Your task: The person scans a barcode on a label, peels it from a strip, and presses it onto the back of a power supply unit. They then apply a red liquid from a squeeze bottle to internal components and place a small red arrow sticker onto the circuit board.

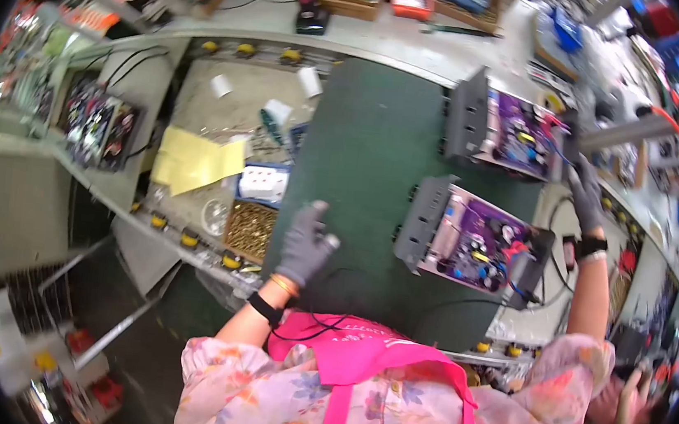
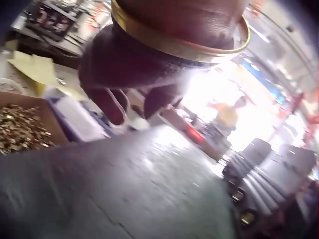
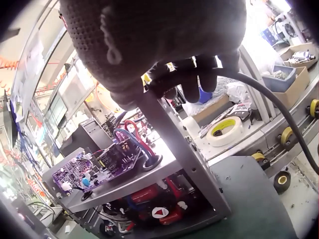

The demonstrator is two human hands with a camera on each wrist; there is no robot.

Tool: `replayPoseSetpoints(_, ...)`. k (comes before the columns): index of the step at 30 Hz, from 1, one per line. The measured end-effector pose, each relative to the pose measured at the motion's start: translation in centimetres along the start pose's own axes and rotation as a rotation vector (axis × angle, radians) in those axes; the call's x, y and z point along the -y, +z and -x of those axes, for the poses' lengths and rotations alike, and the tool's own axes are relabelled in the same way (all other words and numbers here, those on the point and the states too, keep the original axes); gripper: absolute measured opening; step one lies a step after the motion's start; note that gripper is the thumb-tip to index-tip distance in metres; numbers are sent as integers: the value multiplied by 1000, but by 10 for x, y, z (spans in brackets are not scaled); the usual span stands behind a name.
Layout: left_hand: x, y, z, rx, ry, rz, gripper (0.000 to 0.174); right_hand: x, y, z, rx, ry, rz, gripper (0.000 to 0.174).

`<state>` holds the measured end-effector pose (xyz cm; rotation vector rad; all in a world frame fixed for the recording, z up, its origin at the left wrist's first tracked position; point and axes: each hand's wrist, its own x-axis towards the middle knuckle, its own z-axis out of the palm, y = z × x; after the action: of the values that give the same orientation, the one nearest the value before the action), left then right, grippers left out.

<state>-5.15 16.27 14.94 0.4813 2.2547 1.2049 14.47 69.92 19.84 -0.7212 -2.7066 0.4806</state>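
Over the green mat (image 1: 357,197), the gloved left hand (image 1: 307,246) hangs with loosely bent fingers and nothing visible in them; the left wrist view shows its fingertips (image 2: 117,109) above the surface. The gloved right hand (image 1: 586,192) is at the right end of the farther metal unit (image 1: 521,136), which carries a purple circuit board. In the right wrist view, that hand (image 3: 164,55) curls its fingers round a black cable (image 3: 269,94) at the top of the grey end panel (image 3: 184,149). A second similar unit (image 1: 481,239) lies nearer the body.
Left of the mat are a box of brass parts (image 1: 251,229), a white part in a blue tray (image 1: 263,182), yellow paper (image 1: 196,162) and a green-handled tool (image 1: 272,125). A tape roll (image 3: 224,131) lies beyond the right unit. Rollers line the bench edges.
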Motion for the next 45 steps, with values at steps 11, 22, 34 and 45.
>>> replayPoseSetpoints(11, -20, 145, 2, -202, 486, -54, 71, 50, -30, 44, 222, 430, -177, 40)
replayPoseSetpoints(22, 8, 59, -156, 608, 499, 166, 39, 254, 9, 227, 9, 419, -533, 26)
replayPoseSetpoints(34, 11, -7, -4, 539, 456, -407, 51, 303, 40, 306, -20, 545, -650, 29)
replayPoseSetpoints(45, 61, 33, 103, 39, 647, -388, 58, 290, 80, 313, -360, 267, -771, 17)
